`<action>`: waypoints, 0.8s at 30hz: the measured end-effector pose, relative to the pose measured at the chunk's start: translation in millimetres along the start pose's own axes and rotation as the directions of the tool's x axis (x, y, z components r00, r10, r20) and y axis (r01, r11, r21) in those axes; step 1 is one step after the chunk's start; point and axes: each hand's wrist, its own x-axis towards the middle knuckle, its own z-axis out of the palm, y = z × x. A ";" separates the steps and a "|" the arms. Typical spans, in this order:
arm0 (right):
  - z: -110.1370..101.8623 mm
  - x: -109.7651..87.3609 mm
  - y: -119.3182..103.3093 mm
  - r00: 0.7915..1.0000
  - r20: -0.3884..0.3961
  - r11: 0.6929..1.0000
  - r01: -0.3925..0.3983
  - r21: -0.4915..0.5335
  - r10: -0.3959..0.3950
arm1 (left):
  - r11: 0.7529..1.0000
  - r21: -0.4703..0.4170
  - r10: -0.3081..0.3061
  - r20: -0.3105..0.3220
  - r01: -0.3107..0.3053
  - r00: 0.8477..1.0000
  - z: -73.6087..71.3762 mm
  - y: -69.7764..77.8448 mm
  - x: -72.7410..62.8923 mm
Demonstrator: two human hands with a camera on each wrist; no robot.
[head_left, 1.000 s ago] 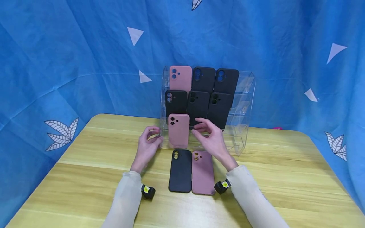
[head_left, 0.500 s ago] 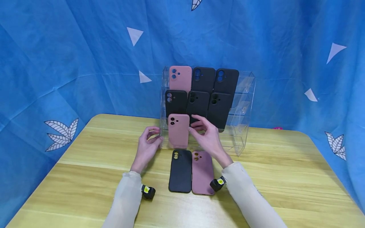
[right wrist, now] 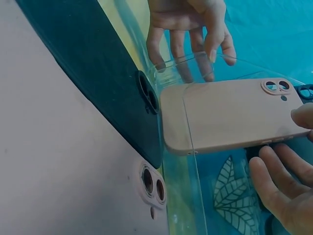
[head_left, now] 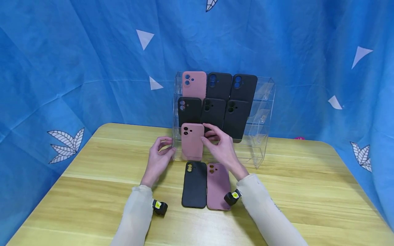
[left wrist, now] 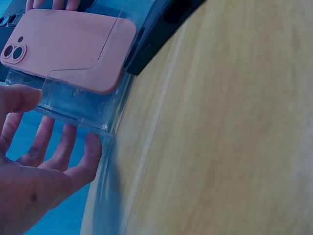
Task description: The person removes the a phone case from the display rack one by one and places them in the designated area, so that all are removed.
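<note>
A pink phone case (head_left: 192,141) leans in the front tier of a clear acrylic display rack (head_left: 258,150), left end. My right hand (head_left: 222,145) pinches its right edge, thumb in front and fingers behind; in the right wrist view the thumb (right wrist: 304,116) overlaps the case near its camera end. My left hand (head_left: 158,159) holds the rack's left side, with the thumb at the front edge and the fingers (left wrist: 90,156) along the outer wall. On the table before the rack lie a black phone case (head_left: 194,186) and a mauve-pink phone case (head_left: 218,184), side by side.
Behind, a pink case (head_left: 194,83) and two black ones fill the rack's top tier from the left. Three more black cases (head_left: 235,119) stand in the middle tier. The wooden table (head_left: 307,191) ends at a blue patterned curtain (head_left: 92,61).
My right hand has moved left from the space beside the front pink case to its right edge and now pinches it. My left hand and the cases have stayed put.
</note>
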 end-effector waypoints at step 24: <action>11.0 0.1 4.9 0.996 -0.074 0.990 0.054 0.127 -0.045 | 1.000 -0.003 -0.007 0.000 0.007 1.000 0.5 -1.9 0.4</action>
